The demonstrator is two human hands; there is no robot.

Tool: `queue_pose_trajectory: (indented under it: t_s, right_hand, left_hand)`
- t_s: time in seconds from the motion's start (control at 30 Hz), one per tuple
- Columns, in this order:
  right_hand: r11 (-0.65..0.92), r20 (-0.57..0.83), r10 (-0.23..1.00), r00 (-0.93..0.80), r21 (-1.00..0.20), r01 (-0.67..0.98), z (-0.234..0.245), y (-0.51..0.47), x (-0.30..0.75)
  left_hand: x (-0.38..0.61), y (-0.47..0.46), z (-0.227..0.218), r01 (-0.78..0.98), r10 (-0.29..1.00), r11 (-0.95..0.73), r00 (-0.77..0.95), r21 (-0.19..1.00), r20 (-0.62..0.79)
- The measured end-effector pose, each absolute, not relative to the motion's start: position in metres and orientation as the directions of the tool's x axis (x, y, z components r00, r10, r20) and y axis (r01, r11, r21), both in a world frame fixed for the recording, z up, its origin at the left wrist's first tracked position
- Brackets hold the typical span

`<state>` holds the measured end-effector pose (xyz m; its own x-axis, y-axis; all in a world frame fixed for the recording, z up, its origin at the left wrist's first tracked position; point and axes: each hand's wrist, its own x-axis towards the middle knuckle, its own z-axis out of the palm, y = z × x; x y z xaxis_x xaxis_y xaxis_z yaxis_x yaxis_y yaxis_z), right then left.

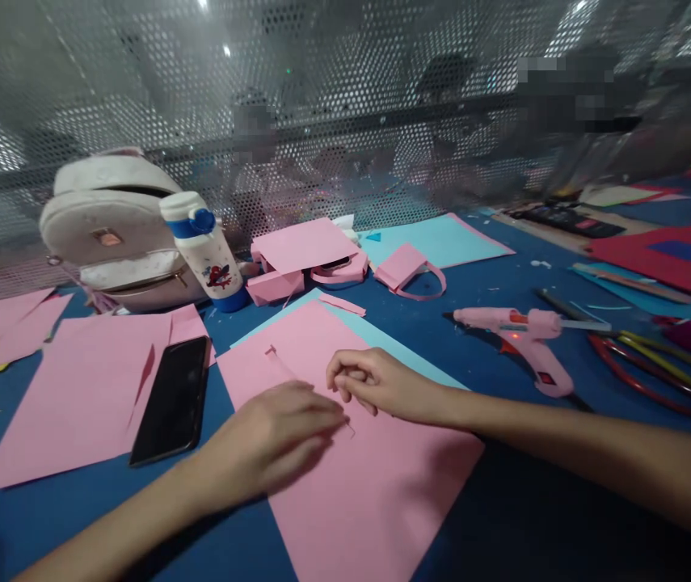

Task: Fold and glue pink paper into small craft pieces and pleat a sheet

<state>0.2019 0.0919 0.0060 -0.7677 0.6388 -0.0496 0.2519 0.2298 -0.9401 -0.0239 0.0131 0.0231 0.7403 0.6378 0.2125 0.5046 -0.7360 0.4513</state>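
A large pink paper sheet (381, 485) lies in front of me, overlapping a light blue sheet (409, 349). My left hand (288, 436) is over the pink sheet, palm down, its fingers stretched out towards my other hand. My right hand (369, 380) rests just beyond, fingers curled in a closed shape; whatever they may hold is hidden. A thin thread-like strand (352, 430) shows by the left fingertips, and a small pink scrap (271, 350) lies near the sheet's far left part. A narrow pink paper strip (343, 305) sits at the far corner.
To the left are a black phone (172, 400) and more pink sheets (84, 396). A bottle (205, 250) and backpack (115, 234) stand behind. Small pink paper bags (409, 271) sit at the back. On the right lie a pink glue gun (518, 335) and scissors (636, 380).
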Motion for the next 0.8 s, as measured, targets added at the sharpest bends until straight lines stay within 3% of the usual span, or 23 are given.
queue_pose_trajectory:
  t_s: [0.07, 0.13, 0.2, 0.43, 0.8]
  right_hand:
    - [0.233, -0.034, 0.643, -0.765, -0.943, 0.238, 0.006, 0.091, 0.202]
    - [0.223, -0.03, 0.646, -0.763, -0.948, 0.226, 0.007, 0.089, 0.203]
    - [0.215, -0.028, 0.65, -0.759, -0.951, 0.22, 0.007, 0.088, 0.203]
    - [0.183, -0.022, 0.667, -0.744, -0.964, 0.192, 0.009, 0.086, 0.205]
    - [0.243, 0.16, 0.747, -0.646, -0.969, 0.041, -0.004, 0.093, 0.205]
  left_hand:
    - [-0.039, 0.028, 0.025, 0.628, 0.722, -0.691, 0.629, 0.359, 0.288]
    - [-0.053, 0.043, 0.024, 0.806, 0.814, -0.565, 0.51, 0.175, 0.277]
    - [-0.063, 0.054, 0.019, 0.859, 0.852, -0.489, 0.433, 0.15, 0.295]
    - [-0.062, 0.071, 0.005, 0.884, 0.907, -0.359, 0.255, 0.3, 0.334]
    - [-0.041, 0.084, 0.012, 0.754, 0.899, -0.417, 0.259, 0.507, 0.353]
